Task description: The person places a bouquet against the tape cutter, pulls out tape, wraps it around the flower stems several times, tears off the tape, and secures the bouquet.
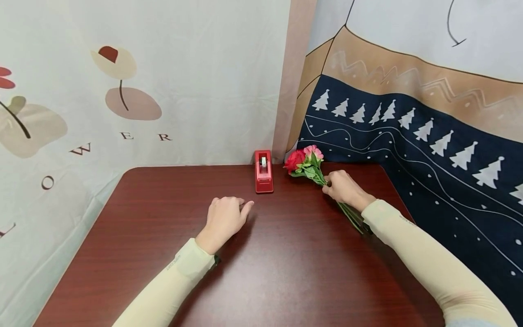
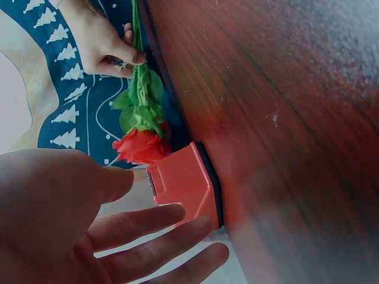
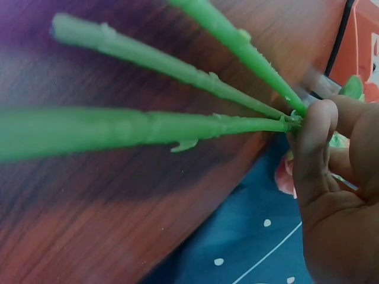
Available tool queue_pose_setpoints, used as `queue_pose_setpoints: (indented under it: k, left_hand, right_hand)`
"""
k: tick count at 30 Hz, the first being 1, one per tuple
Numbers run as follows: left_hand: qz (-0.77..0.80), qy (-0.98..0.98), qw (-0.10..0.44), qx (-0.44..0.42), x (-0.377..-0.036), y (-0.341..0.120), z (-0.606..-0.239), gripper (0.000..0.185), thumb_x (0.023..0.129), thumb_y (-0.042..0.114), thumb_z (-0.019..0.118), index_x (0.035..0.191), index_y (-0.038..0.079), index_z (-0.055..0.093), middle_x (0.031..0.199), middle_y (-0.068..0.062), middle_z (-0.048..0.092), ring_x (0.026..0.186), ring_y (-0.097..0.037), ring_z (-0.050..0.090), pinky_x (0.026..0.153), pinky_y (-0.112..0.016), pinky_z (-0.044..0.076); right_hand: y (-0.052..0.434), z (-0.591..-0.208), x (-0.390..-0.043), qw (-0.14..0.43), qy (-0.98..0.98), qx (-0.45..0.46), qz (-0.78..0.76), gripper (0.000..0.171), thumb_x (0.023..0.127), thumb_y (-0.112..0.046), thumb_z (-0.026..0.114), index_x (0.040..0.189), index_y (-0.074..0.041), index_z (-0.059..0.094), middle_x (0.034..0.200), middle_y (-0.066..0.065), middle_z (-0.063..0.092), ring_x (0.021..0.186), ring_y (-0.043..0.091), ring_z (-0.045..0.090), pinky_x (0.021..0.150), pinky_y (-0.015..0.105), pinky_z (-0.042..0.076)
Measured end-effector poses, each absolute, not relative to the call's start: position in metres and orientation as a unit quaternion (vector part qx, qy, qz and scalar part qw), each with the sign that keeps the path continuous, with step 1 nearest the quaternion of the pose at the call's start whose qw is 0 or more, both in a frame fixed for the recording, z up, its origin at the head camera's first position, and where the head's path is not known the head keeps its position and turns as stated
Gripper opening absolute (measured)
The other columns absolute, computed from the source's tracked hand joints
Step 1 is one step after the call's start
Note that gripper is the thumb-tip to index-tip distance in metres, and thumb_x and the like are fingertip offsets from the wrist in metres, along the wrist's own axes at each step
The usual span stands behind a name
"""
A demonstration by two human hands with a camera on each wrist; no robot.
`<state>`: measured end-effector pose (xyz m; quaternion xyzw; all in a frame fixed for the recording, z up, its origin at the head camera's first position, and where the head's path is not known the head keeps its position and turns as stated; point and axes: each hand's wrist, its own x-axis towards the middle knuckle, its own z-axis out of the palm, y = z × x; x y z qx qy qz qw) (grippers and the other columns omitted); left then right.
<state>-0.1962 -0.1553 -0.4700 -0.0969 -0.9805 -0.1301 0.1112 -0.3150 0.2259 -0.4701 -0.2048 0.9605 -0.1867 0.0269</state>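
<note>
A small bunch of artificial flowers (image 1: 304, 161), one red and one pink with green leaves, lies at the far right of the dark red table (image 1: 261, 268). My right hand (image 1: 342, 187) grips its green stems (image 3: 177, 121), which the right wrist view shows pinched between my fingers (image 3: 311, 136). The red bloom (image 2: 141, 146) shows in the left wrist view too. My left hand (image 1: 225, 214) rests palm down on the table with relaxed fingers (image 2: 142, 223), holding nothing. A red tape dispenser (image 1: 263, 171) stands just beyond it (image 2: 186, 183).
Printed cloth hangs behind the table: a pale flower pattern (image 1: 122, 91) on the left and a dark blue one with white trees (image 1: 429, 136) on the right. The table's right edge runs close under my right forearm (image 1: 416, 254).
</note>
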Motion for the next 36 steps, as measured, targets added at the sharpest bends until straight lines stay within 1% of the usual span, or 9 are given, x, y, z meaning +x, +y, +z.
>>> queue_pose_setpoints:
  k: [6,12,15,17,21,26,28,33,36]
  left_hand:
    - [-0.133,-0.979,0.117,-0.097,-0.196,-0.156,-0.464,0.038,0.108,0.043,0.068,0.115,0.012,0.088,0.101,-0.01,0.087,0.092,-0.033,0.082,0.082,-0.052,0.058]
    - [-0.15,-0.968,0.169,-0.113,-0.192,-0.154,-0.45,0.036,0.109,0.041,0.067,0.114,0.012,0.088,0.101,-0.01,0.087,0.087,-0.035,0.082,0.079,-0.051,0.059]
    - [-0.17,-0.951,0.223,-0.129,-0.187,-0.152,-0.442,0.032,0.109,0.038,0.067,0.102,0.015,0.089,0.087,-0.006,0.085,0.072,-0.034,0.075,0.07,-0.048,0.058]
    - [-0.187,-0.936,0.263,-0.14,-0.184,-0.15,-0.434,0.032,0.108,0.034,0.069,0.087,0.017,0.086,0.073,-0.001,0.079,0.06,-0.03,0.066,0.062,-0.044,0.054]
    - [-0.222,-0.903,0.33,-0.162,-0.173,-0.142,-0.415,0.041,0.105,0.028,0.071,0.065,0.02,0.067,0.059,0.004,0.059,0.052,-0.021,0.048,0.054,-0.037,0.044]
    - [-0.247,-0.868,0.383,-0.196,-0.162,-0.133,-0.397,0.043,0.103,0.024,0.073,0.062,0.02,0.061,0.057,0.005,0.052,0.053,-0.017,0.046,0.053,-0.035,0.04]
    - [-0.252,-0.862,0.39,-0.205,-0.16,-0.13,-0.393,0.04,0.103,0.023,0.073,0.065,0.02,0.064,0.058,0.006,0.053,0.054,-0.015,0.046,0.053,-0.032,0.038]
    - [-0.251,-0.863,0.386,-0.208,-0.157,-0.131,-0.391,0.043,0.103,0.021,0.072,0.062,0.02,0.057,0.057,0.006,0.045,0.054,-0.011,0.037,0.052,-0.027,0.028]
    - [-0.243,-0.867,0.383,-0.204,-0.157,-0.136,-0.392,0.045,0.103,0.021,0.072,0.061,0.02,0.054,0.055,0.006,0.041,0.053,-0.011,0.035,0.051,-0.027,0.028]
  right_hand:
    - [0.222,-0.465,-0.313,-0.034,0.948,-0.262,-0.179,0.037,0.1,-0.009,0.072,0.131,0.012,0.074,0.12,0.027,0.078,0.098,0.031,0.074,0.092,0.051,0.064]
    - [0.207,-0.455,-0.309,-0.085,0.928,-0.313,-0.184,0.028,0.1,-0.008,0.072,0.124,0.005,0.078,0.1,0.015,0.076,0.079,0.022,0.065,0.076,0.039,0.06]
    - [0.192,-0.451,-0.304,-0.099,0.915,-0.346,-0.181,0.024,0.1,-0.008,0.074,0.122,0.001,0.079,0.095,0.009,0.071,0.076,0.017,0.061,0.073,0.034,0.058]
    - [0.179,-0.449,-0.299,-0.106,0.906,-0.37,-0.177,0.021,0.099,-0.007,0.075,0.119,-0.001,0.079,0.093,0.007,0.069,0.077,0.016,0.061,0.073,0.033,0.059]
    - [0.146,-0.446,-0.29,-0.107,0.888,-0.417,-0.162,0.014,0.098,-0.006,0.077,0.112,-0.006,0.078,0.092,0.005,0.066,0.078,0.015,0.064,0.074,0.033,0.062]
    - [0.104,-0.451,-0.281,-0.084,0.872,-0.465,-0.131,0.008,0.099,-0.008,0.078,0.106,-0.009,0.075,0.093,0.004,0.068,0.077,0.012,0.068,0.074,0.03,0.064]
    - [0.091,-0.456,-0.28,-0.064,0.867,-0.479,-0.121,0.009,0.1,-0.011,0.078,0.109,-0.01,0.076,0.094,0.004,0.07,0.078,0.011,0.068,0.076,0.027,0.064]
    - [0.068,-0.47,-0.284,-0.02,0.862,-0.496,-0.102,0.006,0.104,-0.014,0.074,0.107,-0.012,0.078,0.092,0.002,0.07,0.075,0.009,0.062,0.075,0.023,0.058]
    - [0.061,-0.474,-0.288,-0.003,0.864,-0.494,-0.099,0.006,0.104,-0.014,0.075,0.107,-0.012,0.079,0.09,0.001,0.069,0.075,0.009,0.06,0.074,0.023,0.057]
